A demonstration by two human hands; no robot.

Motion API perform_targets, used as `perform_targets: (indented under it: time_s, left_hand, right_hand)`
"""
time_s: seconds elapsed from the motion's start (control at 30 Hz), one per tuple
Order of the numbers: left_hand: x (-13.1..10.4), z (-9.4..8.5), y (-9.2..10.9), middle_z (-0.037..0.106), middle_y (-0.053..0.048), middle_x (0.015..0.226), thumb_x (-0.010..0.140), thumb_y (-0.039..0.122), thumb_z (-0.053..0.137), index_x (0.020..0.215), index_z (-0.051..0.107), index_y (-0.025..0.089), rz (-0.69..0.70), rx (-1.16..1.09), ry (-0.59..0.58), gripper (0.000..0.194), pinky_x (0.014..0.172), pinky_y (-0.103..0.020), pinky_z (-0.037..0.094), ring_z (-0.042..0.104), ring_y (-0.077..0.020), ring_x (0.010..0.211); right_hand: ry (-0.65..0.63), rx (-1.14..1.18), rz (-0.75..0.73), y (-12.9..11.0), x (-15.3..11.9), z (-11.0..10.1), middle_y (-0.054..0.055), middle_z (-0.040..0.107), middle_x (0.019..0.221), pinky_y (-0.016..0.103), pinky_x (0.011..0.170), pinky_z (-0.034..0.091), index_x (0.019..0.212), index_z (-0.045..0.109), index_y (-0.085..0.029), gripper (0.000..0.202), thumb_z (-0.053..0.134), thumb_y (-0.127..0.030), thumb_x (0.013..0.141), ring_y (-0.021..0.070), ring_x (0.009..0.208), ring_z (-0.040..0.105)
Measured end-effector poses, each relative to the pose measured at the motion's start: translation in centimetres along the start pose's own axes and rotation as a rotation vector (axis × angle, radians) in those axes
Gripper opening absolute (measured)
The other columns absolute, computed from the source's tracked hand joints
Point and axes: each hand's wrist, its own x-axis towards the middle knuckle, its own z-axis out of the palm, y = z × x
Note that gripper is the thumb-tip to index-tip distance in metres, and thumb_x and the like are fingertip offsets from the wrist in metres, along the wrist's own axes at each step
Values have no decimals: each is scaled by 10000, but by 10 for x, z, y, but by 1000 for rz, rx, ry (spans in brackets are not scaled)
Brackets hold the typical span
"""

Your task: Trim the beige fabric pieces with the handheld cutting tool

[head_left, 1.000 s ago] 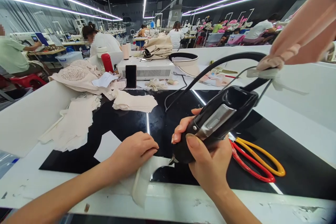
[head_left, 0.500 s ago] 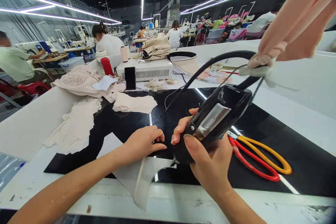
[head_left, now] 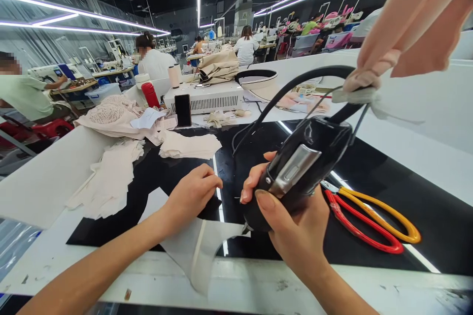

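Observation:
In the head view, my right hand [head_left: 291, 226] is wrapped round a black corded power tool [head_left: 301, 167] with a silver lever on its side. The tool's small metal tip points down at the right end of a pale fabric piece [head_left: 185, 246]. This piece lies on the black table mat and hangs over the near edge; a seam-like strip crosses it. Over its left part is my left hand [head_left: 194, 194], fingers curled inward and closed; anything in them is hidden. A knotted pink cloth [head_left: 364, 78] suspends the tool's cable from above.
Scissors with red and yellow handles [head_left: 373, 216] lie right of my right hand. Pale fabric stacks [head_left: 190, 145] and a lace heap [head_left: 111, 110] are at the left. Behind stand a phone [head_left: 183, 110], a white box [head_left: 207, 98] and a thread cone [head_left: 174, 76]. Co-workers sit farther off.
My left hand has drawn slightly up and left, its fingers and thumb more curled together. My right hand and the tool stay almost in place. The view has shifted slightly.

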Motion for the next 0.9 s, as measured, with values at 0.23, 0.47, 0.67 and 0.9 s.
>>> perform_targets:
  time_s: [0.23, 0.47, 0.67, 0.9]
  left_hand:
    - [-47, -13, 8, 728, -30, 1036, 1032, -5, 416, 1162, 680, 216, -14, 116, -1, 368, 824, -311, 593, 703, -190, 903]
    - [-86, 1, 43, 703, -26, 969, 1022, 52, 599, 974, 637, 195, -14, 147, -77, 156, 825, -294, 621, 703, -198, 886]
    - [-79, 1, 27, 703, -72, 1127, 998, -51, 562, 1083, 616, 161, 47, 121, -7, 235, 959, -321, 622, 689, -215, 1048]
    - [-69, -3, 31, 691, -101, 1277, 1034, -35, 504, 1181, 592, 173, 33, 2, -70, 270, 1048, -358, 605, 682, -225, 1169]
  right_hand:
    - [-12, -38, 42, -1, -2, -1, -22, 721, 837, 271, 537, 582, 1044, 668, -279, 224, 841, -321, 907, 145, 617, 648]
    - [31, -53, 111, 1, -2, -13, -5, 742, 853, 273, 507, 595, 1202, 689, -311, 422, 908, -383, 848, 168, 606, 681]
    - [70, -36, 83, 0, -2, -6, -20, 721, 807, 277, 530, 594, 1152, 694, -295, 438, 929, -457, 820, 158, 584, 672]
    - [-3, -44, 95, -1, -7, -4, -9, 746, 874, 278, 470, 556, 1210, 667, -305, 411, 890, -395, 877, 155, 571, 650]
